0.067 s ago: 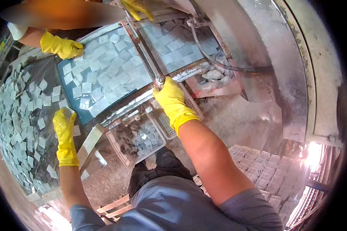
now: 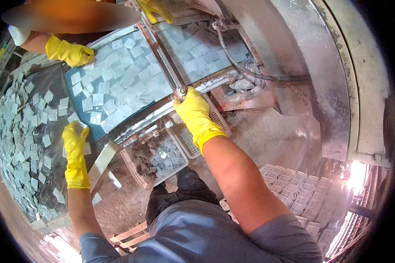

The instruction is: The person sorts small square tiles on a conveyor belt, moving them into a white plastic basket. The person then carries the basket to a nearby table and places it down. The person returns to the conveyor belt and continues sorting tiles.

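My left hand (image 2: 76,141), in a wet yellow rubber glove, is at the belt's left end with its fingers curled. A pale tile edge seems to show between thumb and fingers, partly hidden by the glove. Just beyond its fingertips lies a grey-green square tile (image 2: 73,117). My right hand (image 2: 193,110), gloved alike, is closed round the near end of a metal bar (image 2: 166,65). That bar spans the blue belt (image 2: 102,129), which carries many wet square tiles, some overlapping.
Across the belt, a co-worker's yellow-gloved hand (image 2: 70,51) rests at its far left corner; another gloved hand (image 2: 156,9) is by the bar's far end. Loose tiles (image 2: 24,144) cover the left surface. Below stands a basket (image 2: 134,168) of tile pieces. A hose (image 2: 232,57) curves at right.
My left thumb has shifted slightly away from the fingers. The co-worker's hand at the bar's far end has moved a little left. My right hand stays on the bar.
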### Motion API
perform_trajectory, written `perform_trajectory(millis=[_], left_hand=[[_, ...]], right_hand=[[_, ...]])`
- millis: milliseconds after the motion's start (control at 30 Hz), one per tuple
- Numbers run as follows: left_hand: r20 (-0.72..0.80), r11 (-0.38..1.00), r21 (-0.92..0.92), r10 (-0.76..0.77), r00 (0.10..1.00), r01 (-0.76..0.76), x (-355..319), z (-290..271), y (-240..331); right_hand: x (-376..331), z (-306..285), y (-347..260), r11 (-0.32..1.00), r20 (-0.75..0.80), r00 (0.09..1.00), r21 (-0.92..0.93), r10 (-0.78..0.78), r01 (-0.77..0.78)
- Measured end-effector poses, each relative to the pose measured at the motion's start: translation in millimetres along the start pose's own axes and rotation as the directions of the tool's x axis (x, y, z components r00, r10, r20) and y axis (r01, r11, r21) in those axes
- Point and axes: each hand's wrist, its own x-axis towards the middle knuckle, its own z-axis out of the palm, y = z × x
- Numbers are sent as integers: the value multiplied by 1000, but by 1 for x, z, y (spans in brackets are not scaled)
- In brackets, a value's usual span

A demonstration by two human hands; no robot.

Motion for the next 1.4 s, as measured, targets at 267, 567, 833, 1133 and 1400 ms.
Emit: perform_trajectory(millis=[267,567,833,1133,1400], left_hand=[[93,995,-57,93,991,-88,2,39,42],[73,943,-309,-102,992,120,-12,-13,29],[90,984,-68,170,981,-164,-41,-3,27],[258,974,-118,219,941,-195,-27,10,27],[17,966,192,173,985,-173,48,-10,-6]], right_hand=[[1,-8,0,1000,76,997,-1,-12,12],[-6,-9,-3,996,-19,996,-11,-91,91],[-3,-7,-7,995,-16,998,-74,-61,59],[-4,-5,-6,996,-14,998,-68,-65,63],[-3,-7,-3,996,-15,998,-58,-64,63]])
